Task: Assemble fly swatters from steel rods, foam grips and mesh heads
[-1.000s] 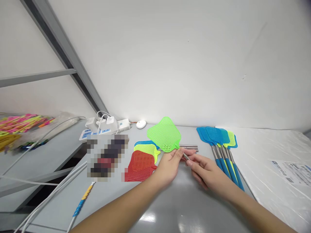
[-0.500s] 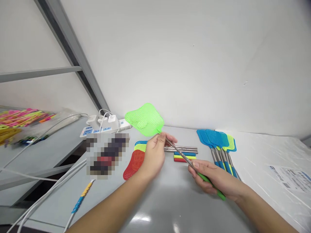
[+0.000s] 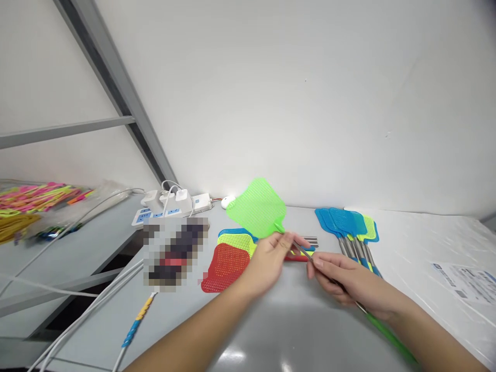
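Observation:
A bright green fly swatter with a perforated head [image 3: 258,209] is held between both hands over the table. My left hand [image 3: 269,263] pinches it at the neck, where the head meets the metal rod. Farther down, my right hand [image 3: 344,281] wraps its fingers round the rod, and the green handle [image 3: 387,333] sticks out below that hand. Beneath and left of my left hand lie a red swatter head [image 3: 227,266], a yellow one [image 3: 236,241] and a blue one [image 3: 228,233]. Metal rods [image 3: 312,241] and coloured handles lie behind my hands, partly hidden.
Several blue and yellow fly swatters [image 3: 349,222] lie stacked at the right, beside plastic wrap with a label [image 3: 459,281]. A power strip [image 3: 201,203] with chargers, a blurred-out object [image 3: 176,253] and white cables occupy the left. Colourful items [image 3: 42,196] lie on the far-left surface.
The swatter head and my left hand have moved right. My right hand now grips higher along the rod, so the handle extends out below it. The view has shifted slightly.

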The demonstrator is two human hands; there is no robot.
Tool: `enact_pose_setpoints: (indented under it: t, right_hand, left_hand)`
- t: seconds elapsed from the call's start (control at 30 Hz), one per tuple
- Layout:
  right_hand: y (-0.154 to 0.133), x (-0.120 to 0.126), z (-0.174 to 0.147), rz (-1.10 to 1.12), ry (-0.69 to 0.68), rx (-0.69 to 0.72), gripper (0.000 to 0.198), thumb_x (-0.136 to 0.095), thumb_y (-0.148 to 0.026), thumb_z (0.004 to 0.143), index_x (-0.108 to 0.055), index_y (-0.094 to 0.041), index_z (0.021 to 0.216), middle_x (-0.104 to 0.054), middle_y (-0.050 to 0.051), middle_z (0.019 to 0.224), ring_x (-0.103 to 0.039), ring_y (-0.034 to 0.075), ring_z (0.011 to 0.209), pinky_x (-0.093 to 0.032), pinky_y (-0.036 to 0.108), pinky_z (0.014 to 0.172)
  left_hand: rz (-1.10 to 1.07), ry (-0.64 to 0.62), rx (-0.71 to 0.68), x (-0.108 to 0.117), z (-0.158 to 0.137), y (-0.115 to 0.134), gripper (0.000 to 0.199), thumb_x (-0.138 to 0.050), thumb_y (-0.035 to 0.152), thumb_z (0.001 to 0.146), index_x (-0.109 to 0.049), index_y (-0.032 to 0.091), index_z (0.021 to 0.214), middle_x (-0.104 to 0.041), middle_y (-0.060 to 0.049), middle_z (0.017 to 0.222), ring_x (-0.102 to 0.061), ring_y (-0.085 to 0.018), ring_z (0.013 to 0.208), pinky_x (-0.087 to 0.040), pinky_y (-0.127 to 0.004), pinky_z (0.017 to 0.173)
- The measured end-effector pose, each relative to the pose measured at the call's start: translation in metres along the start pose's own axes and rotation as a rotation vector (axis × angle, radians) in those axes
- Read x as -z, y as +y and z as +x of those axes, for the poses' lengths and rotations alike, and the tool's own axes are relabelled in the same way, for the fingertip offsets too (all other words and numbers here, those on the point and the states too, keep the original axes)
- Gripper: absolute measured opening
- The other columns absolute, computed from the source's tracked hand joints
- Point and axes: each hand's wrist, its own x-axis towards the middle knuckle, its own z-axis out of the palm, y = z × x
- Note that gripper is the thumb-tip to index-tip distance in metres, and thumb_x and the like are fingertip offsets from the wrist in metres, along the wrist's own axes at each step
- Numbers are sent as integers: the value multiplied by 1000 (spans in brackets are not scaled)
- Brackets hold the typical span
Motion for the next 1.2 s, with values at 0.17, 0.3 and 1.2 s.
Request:
enact_pose_setpoints:
  t: [0.17,0.3,1.2]
  right_hand:
    - [0,-3,1,-59,16,-22,39,-42,-56,92,-47,-21,79,-24,-9,55,-15,7,46,-13,21,40]
    - [-6,-7,-1,-319,116,66,42,-35,-57,94,-40,-20,73,-30,-7,60,-26,8,53,-22,22,48]
    - [-7,-20,-5,-1420,570,280,35,-20,-44,100,-43,-24,81,-63,-1,65,-54,17,50,-17,27,47]
  left_hand:
    - [-87,-134,27,-16,-3,-18,32,-52,42,90,-67,14,89,-64,-4,73,-61,-16,73,-47,-31,78]
    - [-106,9,33,-11,0,-16,34,-51,43,90,-69,15,82,-67,-7,88,-61,-18,85,-46,-32,84]
    - [-226,772,-601,51,24,42,33,-52,41,90,-54,15,70,-54,0,69,-41,-7,52,-35,-20,53]
